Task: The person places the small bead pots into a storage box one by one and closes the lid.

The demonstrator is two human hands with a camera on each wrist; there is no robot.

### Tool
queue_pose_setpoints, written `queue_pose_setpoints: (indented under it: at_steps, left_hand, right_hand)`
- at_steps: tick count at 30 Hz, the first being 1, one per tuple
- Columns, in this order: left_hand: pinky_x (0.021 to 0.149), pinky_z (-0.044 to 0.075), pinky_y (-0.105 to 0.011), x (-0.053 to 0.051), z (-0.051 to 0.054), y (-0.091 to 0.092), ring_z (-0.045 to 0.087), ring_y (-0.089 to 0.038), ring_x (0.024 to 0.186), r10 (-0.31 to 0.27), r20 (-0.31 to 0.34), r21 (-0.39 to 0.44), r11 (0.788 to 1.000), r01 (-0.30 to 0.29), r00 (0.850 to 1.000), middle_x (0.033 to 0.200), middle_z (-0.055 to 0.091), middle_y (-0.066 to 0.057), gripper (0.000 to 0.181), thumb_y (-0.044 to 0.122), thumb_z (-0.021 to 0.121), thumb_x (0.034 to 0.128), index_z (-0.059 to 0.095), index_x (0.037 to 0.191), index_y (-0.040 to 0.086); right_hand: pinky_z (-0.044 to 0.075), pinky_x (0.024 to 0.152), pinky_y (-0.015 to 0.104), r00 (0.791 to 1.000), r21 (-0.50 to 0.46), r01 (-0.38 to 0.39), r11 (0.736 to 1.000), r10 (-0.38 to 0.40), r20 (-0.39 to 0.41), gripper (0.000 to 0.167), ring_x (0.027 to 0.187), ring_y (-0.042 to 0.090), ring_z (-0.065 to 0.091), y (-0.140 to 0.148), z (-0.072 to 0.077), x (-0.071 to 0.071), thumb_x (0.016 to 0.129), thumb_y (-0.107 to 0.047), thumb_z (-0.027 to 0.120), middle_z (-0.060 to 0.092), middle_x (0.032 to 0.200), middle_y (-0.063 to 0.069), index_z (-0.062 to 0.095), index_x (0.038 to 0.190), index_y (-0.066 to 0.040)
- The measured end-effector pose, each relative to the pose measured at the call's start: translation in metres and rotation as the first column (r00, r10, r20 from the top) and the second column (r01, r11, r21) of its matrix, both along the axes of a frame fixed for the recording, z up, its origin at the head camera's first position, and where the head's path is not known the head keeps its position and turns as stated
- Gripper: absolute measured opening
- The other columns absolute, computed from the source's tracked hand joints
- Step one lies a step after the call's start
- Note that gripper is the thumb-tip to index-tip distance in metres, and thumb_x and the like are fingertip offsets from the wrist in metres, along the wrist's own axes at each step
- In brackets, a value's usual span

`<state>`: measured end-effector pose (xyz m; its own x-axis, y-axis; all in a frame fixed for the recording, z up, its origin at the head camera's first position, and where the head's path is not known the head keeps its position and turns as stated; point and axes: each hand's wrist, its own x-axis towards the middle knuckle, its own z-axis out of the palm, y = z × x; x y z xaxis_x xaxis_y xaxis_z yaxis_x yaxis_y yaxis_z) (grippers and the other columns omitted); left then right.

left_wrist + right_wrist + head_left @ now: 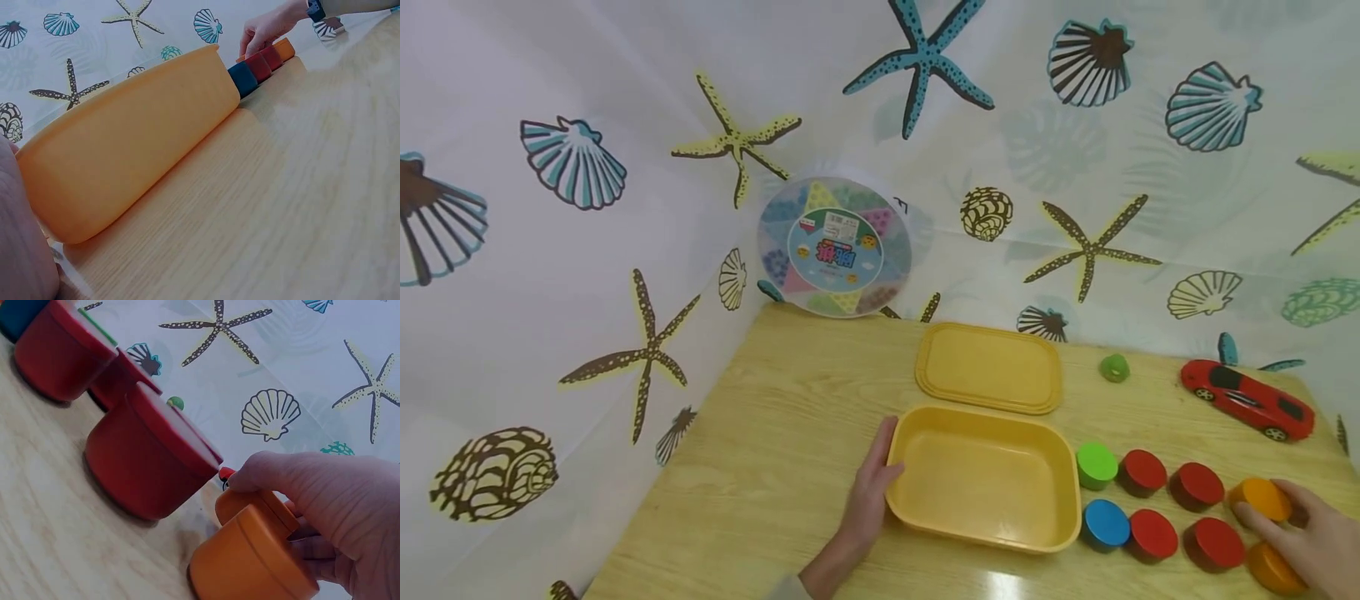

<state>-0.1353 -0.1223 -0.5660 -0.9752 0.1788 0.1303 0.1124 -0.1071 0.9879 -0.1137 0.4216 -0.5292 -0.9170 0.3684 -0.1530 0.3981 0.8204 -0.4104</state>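
Note:
At the left end of a yellow rectangular container, my left hand grips the wall, thumb at the rim and fingers outside. The left wrist view shows part of this hand beside the container. My right hand holds the rear orange tub between thumb and fingers. In the right wrist view the hand partly hides that tub; a second orange tub stands in front. Both stand at the right end of two rows of round tubs.
Green, blue and several red tubs stand right of the container. Behind are a yellow lid, a small green object and a red toy car. A round colourful board leans against the patterned cloth.

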Motion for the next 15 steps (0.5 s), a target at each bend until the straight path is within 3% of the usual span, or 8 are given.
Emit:
queue_pose_setpoints:
  at_steps: [3,6,9,15]
  left_hand:
    - [0.116,0.017,-0.005,-0.004,0.002,0.002,0.005,-0.026,0.161,0.016,0.02,0.002,1.0,-0.016,1.0,0.175,0.007,-0.014,0.068,0.007,0.038,0.1082,0.005,0.167,0.002]
    - [0.116,0.018,-0.005,-0.007,0.003,0.003,0.007,-0.025,0.161,0.025,0.038,-0.002,1.0,-0.025,0.999,0.175,0.009,-0.012,0.071,0.004,0.039,0.1044,0.008,0.168,0.004]
    - [0.116,0.02,-0.005,-0.008,0.002,0.003,0.008,-0.022,0.161,0.033,0.051,-0.003,0.999,-0.033,0.998,0.175,0.011,-0.01,0.076,-0.001,0.039,0.0983,0.01,0.168,0.007]
    - [0.116,0.019,-0.006,-0.009,0.002,0.005,0.009,-0.021,0.161,0.034,0.049,-0.015,0.999,-0.034,0.998,0.175,0.012,-0.008,0.081,-0.005,0.035,0.0928,0.011,0.168,0.008]
  right_hand:
    - [0.052,0.089,0.063,1.0,-0.019,0.008,1.0,-0.009,-0.027,0.091,0.106,0.058,0.057,-0.002,0.007,0.001,0.097,-0.053,0.069,0.054,0.126,0.046,0.039,0.145,0.018]
    - [0.053,0.082,0.062,0.994,-0.014,-0.041,0.999,0.039,-0.102,0.086,0.098,0.056,0.06,-0.006,0.017,0.0,0.097,-0.052,0.07,0.06,0.118,0.042,0.044,0.14,0.017]
    - [0.054,0.074,0.058,0.978,0.022,-0.094,0.995,0.097,-0.182,0.083,0.09,0.052,0.063,-0.014,0.032,-0.003,0.095,-0.052,0.074,0.066,0.109,0.038,0.05,0.133,0.017]
    - [0.05,0.07,0.044,0.948,0.018,-0.166,0.986,0.165,-0.272,0.077,0.091,0.047,0.066,-0.044,0.062,-0.008,0.091,-0.05,0.079,0.067,0.115,0.035,0.057,0.133,0.011]
